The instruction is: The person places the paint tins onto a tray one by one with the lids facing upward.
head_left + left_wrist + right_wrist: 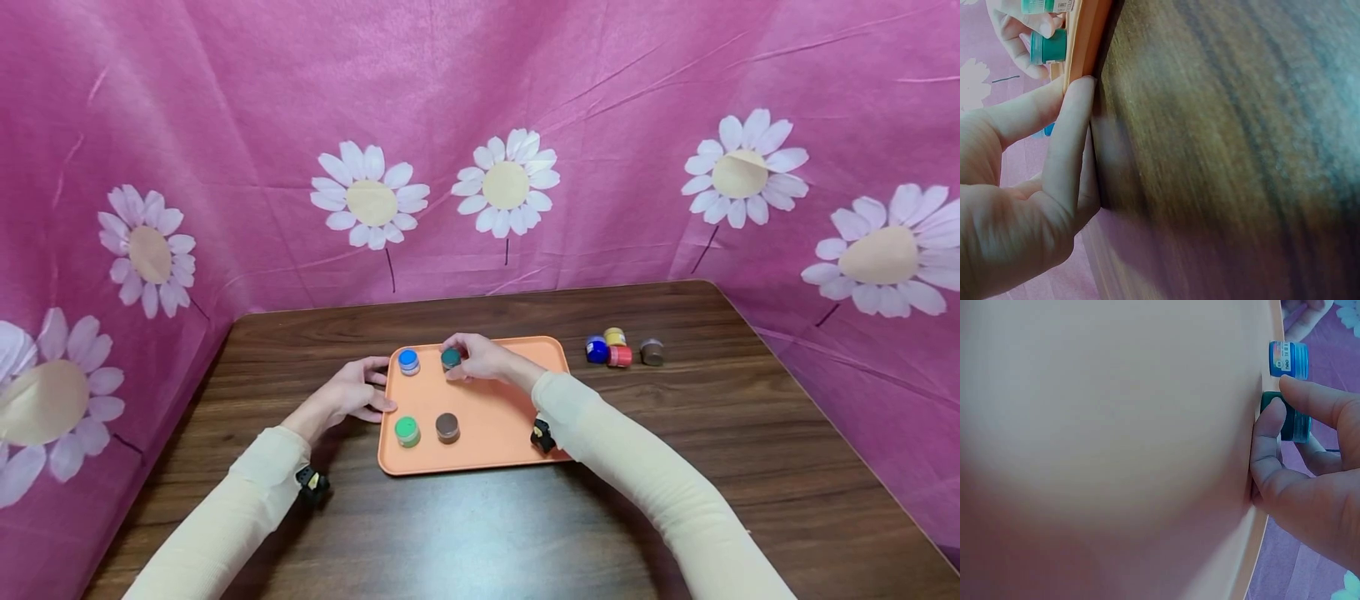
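Observation:
An orange tray point(495, 429) lies on the wooden table. Near its back edge, my right hand point(483, 358) pinches a small dark green paint jar point(451, 358) between thumb and fingers; in the right wrist view the jar point(1298, 425) appears to stand on the tray. Left of it is a blue paint jar point(408, 362). A bright green jar point(407, 431) and a brown jar point(447, 427) stand towards the tray's front. My left hand point(351, 390) touches the tray's left rim, with fairly straight fingers point(1071, 134) against the edge in the left wrist view.
Right of the tray, a dark blue jar point(596, 349), a yellow jar point(615, 337) and a red jar point(619, 357) sit close together, with another brown jar point(652, 352) beside them. A pink flowered cloth point(450, 100) hangs behind the table point(750, 467).

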`<state>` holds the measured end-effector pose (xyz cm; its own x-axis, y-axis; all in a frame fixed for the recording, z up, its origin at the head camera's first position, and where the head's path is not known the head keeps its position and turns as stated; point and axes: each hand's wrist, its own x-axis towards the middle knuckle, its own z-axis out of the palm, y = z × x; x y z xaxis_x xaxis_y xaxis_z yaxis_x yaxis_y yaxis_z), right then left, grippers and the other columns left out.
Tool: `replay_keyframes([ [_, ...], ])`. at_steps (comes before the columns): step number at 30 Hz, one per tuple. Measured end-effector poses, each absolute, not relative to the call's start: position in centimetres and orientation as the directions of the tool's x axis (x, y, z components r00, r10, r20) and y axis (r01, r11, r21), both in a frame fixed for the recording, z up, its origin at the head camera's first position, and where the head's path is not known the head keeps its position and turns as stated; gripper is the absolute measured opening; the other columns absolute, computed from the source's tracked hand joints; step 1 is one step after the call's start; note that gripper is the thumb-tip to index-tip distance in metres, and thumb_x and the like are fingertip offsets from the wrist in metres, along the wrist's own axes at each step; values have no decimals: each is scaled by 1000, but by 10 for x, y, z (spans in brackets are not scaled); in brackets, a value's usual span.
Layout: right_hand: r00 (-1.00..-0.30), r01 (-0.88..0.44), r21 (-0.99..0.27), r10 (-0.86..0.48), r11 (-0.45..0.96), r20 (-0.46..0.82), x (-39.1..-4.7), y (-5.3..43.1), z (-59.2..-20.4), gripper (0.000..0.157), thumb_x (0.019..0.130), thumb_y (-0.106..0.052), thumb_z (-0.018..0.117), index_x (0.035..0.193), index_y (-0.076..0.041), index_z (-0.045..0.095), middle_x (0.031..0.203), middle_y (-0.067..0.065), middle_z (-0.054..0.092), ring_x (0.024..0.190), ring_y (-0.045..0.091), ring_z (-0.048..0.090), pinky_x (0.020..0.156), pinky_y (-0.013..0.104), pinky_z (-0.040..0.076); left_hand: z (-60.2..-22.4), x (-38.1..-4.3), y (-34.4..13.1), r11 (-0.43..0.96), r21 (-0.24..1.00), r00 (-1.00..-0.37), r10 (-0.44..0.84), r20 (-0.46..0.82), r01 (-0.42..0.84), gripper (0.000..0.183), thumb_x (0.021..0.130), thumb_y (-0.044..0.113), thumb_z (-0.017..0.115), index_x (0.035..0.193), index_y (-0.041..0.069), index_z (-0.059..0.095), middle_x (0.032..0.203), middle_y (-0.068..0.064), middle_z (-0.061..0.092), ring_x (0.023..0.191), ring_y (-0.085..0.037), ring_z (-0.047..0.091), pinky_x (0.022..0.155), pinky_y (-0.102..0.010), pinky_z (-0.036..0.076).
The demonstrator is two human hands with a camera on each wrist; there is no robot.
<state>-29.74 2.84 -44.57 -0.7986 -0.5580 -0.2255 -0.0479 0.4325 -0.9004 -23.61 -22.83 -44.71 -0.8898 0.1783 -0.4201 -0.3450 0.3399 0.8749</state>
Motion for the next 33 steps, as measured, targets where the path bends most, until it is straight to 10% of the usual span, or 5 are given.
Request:
replay_keyframes([
  [33,-762,-16,-901,-588,434,-270,-294,51,-435,58,88,-5,79,139,-9,52,119,12,55,101,20,54,65,31,57,-447,-236,-228,343,875,-889,185,-419,-342,90,79,-13,77,156,1,31,132,-26,46,86,-23,66,69,-40,63],
])
